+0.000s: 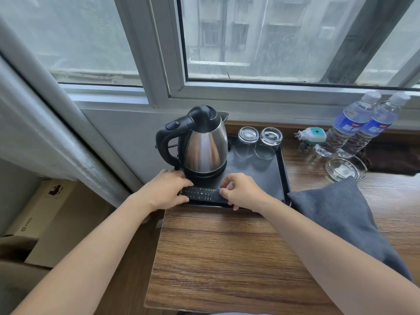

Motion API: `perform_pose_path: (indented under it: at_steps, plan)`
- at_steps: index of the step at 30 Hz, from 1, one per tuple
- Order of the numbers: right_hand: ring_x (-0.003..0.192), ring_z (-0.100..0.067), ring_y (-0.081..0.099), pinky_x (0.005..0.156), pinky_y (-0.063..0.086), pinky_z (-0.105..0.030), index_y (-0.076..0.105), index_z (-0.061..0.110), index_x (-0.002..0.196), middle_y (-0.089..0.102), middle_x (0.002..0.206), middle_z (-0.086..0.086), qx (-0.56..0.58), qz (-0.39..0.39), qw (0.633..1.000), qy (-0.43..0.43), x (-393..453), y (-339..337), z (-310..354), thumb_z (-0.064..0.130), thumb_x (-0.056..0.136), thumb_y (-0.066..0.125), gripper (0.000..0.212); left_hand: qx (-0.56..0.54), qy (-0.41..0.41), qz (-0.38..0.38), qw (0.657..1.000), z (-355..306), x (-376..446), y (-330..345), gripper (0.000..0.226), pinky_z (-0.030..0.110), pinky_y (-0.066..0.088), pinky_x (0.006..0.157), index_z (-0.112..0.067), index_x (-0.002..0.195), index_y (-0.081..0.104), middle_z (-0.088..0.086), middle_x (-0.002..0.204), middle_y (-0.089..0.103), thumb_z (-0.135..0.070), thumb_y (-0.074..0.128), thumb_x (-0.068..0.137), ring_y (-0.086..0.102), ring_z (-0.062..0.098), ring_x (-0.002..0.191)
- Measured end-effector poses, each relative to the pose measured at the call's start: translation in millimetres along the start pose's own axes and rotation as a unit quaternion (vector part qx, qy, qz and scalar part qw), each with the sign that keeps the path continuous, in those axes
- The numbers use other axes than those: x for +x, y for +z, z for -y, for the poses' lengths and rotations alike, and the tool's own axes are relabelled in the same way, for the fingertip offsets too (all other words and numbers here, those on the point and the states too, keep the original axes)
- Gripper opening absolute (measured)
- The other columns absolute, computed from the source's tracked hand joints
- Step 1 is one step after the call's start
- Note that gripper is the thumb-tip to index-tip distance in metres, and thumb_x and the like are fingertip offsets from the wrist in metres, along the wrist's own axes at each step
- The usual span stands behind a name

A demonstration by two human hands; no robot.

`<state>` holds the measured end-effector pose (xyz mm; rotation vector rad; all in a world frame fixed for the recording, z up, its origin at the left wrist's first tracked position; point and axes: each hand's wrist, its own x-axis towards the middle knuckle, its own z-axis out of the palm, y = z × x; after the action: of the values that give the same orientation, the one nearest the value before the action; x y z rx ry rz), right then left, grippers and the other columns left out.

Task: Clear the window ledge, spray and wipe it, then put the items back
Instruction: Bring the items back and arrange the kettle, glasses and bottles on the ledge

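A black tray point(276, 178) sits at the left end of the wooden ledge point(216, 246). On it stand a steel kettle point(205, 146) with a black handle and two upturned glasses point(259, 142). A black remote control point(202, 194) lies along the tray's near edge. My left hand point(168, 189) grips the remote's left end, fingers curled over it by the kettle base. My right hand point(243, 190) pinches the remote's right end, with the thumb underneath.
Two water bottles point(361, 126), a white plug-in device point(310, 134) and a glass ashtray point(345, 167) stand at the right by the window. A grey cushion point(345, 217) lies on the ledge's right side. A curtain point(45, 123) hangs at the left, with cardboard boxes point(41, 223) below.
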<state>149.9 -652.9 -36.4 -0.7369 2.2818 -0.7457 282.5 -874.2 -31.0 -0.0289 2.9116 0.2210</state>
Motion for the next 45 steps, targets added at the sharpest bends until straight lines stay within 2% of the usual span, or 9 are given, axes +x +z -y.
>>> perform_pose_path:
  at_steps: [5, 8, 10, 17, 28, 31, 34, 39, 45]
  plan:
    - [0.053, -0.018, 0.068, 0.057, 0.055, -0.024, 0.071, 0.015, 0.107, 0.073, 0.089, -0.004, -0.024, -0.015, 1.000, 0.008, 0.6, 1.6, 5.5, 0.021, 0.099, 0.057, 0.017, -0.024, -0.003, 0.002, 1.000, 0.1, -0.4, 0.3, 0.049, 0.036, 0.030, 0.115, -0.033, 0.143, 0.055, -0.009, 0.138, 0.060, -0.044, 0.067, 0.096, 0.050, 0.015, 0.132]
    - [0.087, -0.020, 0.067, 0.078, 0.052, -0.027, 0.075, 0.013, 0.113, 0.074, 0.105, -0.006, -0.058, -0.015, 0.998, 0.004, -1.9, -0.3, 5.2, 0.019, 0.099, 0.058, 0.022, -0.038, -0.007, 0.001, 0.999, -0.6, -2.0, 0.9, 0.050, 0.038, 0.027, 0.118, -0.033, 0.146, 0.054, -0.010, 0.141, 0.059, -0.042, 0.065, 0.098, 0.049, 0.014, 0.135]
    - [0.097, -0.021, 0.064, 0.084, 0.050, -0.028, 0.074, 0.012, 0.117, 0.072, 0.108, -0.006, -0.072, -0.010, 0.997, -0.008, -4.1, -1.1, 3.7, 0.022, 0.099, 0.063, 0.023, -0.042, -0.010, 0.000, 0.999, -1.7, -1.8, 1.7, 0.051, 0.039, 0.025, 0.119, -0.033, 0.147, 0.053, -0.010, 0.143, 0.059, -0.043, 0.064, 0.099, 0.048, 0.014, 0.136]
    - [0.097, -0.022, 0.059, 0.089, 0.047, -0.029, 0.071, 0.020, 0.123, 0.057, 0.108, -0.004, -0.117, -0.012, 0.991, -0.062, -6.2, 3.6, -10.1, 0.029, 0.090, 0.079, 0.035, -0.062, -0.036, -0.024, 0.997, -2.2, -7.6, 7.5, 0.049, 0.039, 0.028, 0.116, -0.037, 0.144, 0.055, -0.012, 0.142, 0.059, -0.046, 0.065, 0.097, 0.049, 0.012, 0.134]
    - [0.092, -0.016, 0.051, 0.092, 0.045, -0.028, 0.064, 0.021, 0.132, 0.046, 0.108, 0.003, -0.128, -0.022, 0.986, -0.101, -13.9, 4.9, -16.7, 0.028, 0.095, 0.074, 0.039, -0.025, -0.050, -0.036, 0.998, -13.4, -10.8, 6.2, 0.055, 0.042, 0.032, 0.114, -0.035, 0.150, 0.048, -0.011, 0.142, 0.058, -0.041, 0.065, 0.098, 0.050, 0.017, 0.133]
    - [0.099, -0.019, 0.055, 0.088, 0.042, -0.027, 0.061, 0.023, 0.136, 0.048, 0.114, 0.003, -0.120, -0.053, 0.984, -0.122, -29.6, -3.5, -26.0, 0.027, 0.098, 0.070, 0.040, 0.029, -0.009, -0.097, 0.995, -27.0, -13.6, 7.6, 0.059, 0.044, 0.045, 0.103, -0.027, 0.145, 0.057, -0.006, 0.134, 0.066, -0.034, 0.076, 0.090, 0.061, 0.024, 0.123]
    - [0.113, -0.017, 0.054, 0.095, 0.040, -0.025, 0.062, 0.022, 0.137, 0.053, 0.122, 0.002, -0.116, -0.091, 0.979, -0.142, -51.2, -23.8, -41.5, 0.025, 0.098, 0.069, 0.039, 0.002, 0.046, -0.158, 0.986, -50.1, -6.9, 8.9, 0.054, 0.043, 0.053, 0.090, -0.023, 0.133, 0.067, -0.008, 0.122, 0.071, -0.033, 0.084, 0.082, 0.068, 0.022, 0.108]
    - [0.111, -0.024, 0.058, 0.096, 0.049, -0.042, 0.071, 0.021, 0.123, 0.064, 0.114, 0.001, -0.143, -0.195, 0.962, -0.127, -103.2, -74.7, -82.9, 0.024, 0.090, 0.079, 0.035, -0.114, 0.131, -0.190, 0.966, -109.9, 24.7, -0.5, 0.051, 0.043, 0.047, 0.102, -0.028, 0.137, 0.063, -0.016, 0.131, 0.065, -0.046, 0.069, 0.090, 0.060, 0.013, 0.121]
    - [0.102, -0.031, 0.063, 0.093, 0.051, -0.046, 0.075, 0.020, 0.113, 0.068, 0.106, 0.000, -0.151, -0.323, 0.934, -0.023, -188.2, -128.1, -162.1, 0.012, 0.080, 0.086, 0.035, -0.132, 0.222, -0.172, 0.951, -182.9, 75.5, 2.8, 0.054, 0.042, 0.048, 0.101, -0.028, 0.136, 0.062, -0.012, 0.132, 0.065, -0.042, 0.078, 0.086, 0.062, 0.017, 0.119]
